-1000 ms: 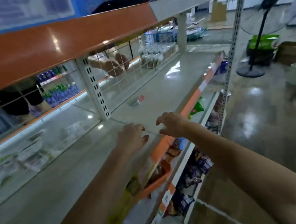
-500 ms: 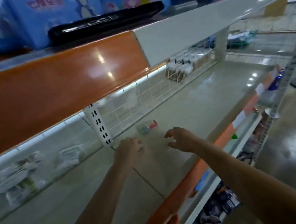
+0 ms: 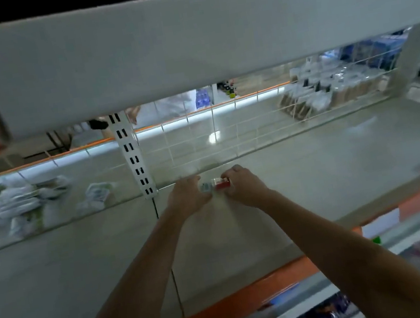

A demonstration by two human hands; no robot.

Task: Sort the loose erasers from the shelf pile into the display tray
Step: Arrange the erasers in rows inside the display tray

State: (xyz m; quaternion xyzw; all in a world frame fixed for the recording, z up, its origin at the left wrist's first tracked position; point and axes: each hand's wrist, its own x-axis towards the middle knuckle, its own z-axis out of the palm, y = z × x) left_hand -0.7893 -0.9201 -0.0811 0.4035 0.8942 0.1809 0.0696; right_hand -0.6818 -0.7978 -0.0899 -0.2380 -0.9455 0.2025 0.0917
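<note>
Two small erasers lie deep on the pale shelf (image 3: 315, 169), close to the wire back fence: a greenish-white one (image 3: 205, 187) and a red-and-white one (image 3: 221, 184). My left hand (image 3: 188, 196) reaches in from the left and its fingers curl round the greenish-white eraser. From the right, my right hand (image 3: 243, 185) curls its fingers over the red-and-white eraser. The fingertips are partly hidden behind the erasers. No display tray is in view.
A white slotted upright (image 3: 133, 157) stands just left of my hands. The wire fence (image 3: 227, 134) closes the shelf's back. White packets (image 3: 18, 205) lie behind it at left. The shelf above (image 3: 158, 48) hangs low overhead. An orange price strip (image 3: 253, 303) edges the front.
Both hands have reached further into the shelf and closed on the two erasers, which lay beyond them before. The view has moved closer and lower under the upper shelf.
</note>
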